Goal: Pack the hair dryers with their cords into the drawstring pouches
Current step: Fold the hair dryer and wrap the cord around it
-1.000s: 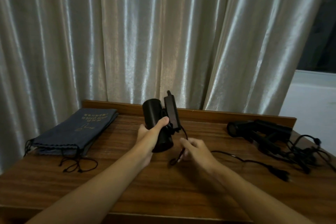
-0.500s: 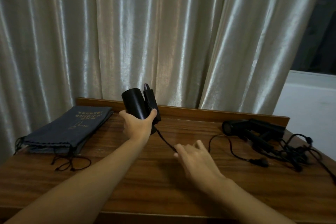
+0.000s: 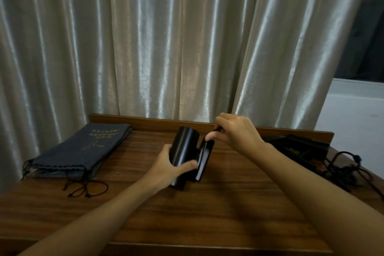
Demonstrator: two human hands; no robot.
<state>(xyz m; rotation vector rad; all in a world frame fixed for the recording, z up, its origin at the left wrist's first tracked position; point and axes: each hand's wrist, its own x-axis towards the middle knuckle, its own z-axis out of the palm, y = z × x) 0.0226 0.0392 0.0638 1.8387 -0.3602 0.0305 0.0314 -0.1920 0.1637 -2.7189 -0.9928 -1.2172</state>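
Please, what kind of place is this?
Probably a hotel room or bedroom: a wooden desk before long silvery curtains, with navy "HAIR DRIER" drawstring pouches like hotels supply.

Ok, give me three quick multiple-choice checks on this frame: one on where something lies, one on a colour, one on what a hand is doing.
1. Where do the drawstring pouches lie on the table?
A. far left side
B. far right side
C. near edge, centre

2. What colour is the held hair dryer?
A. white
B. black
C. red

3. What is the left hand doing?
A. resting flat on the table
B. pulling a pouch string
C. gripping the dryer's barrel

Answers:
1. A: the stacked dark blue-grey pouches sit at the left, strings trailing toward the near edge.
2. B: barrel and folded handle are both black.
3. C: fingers and thumb curl round the barrel, while the right hand pinches something thin and dark, likely the cord, above the handle.
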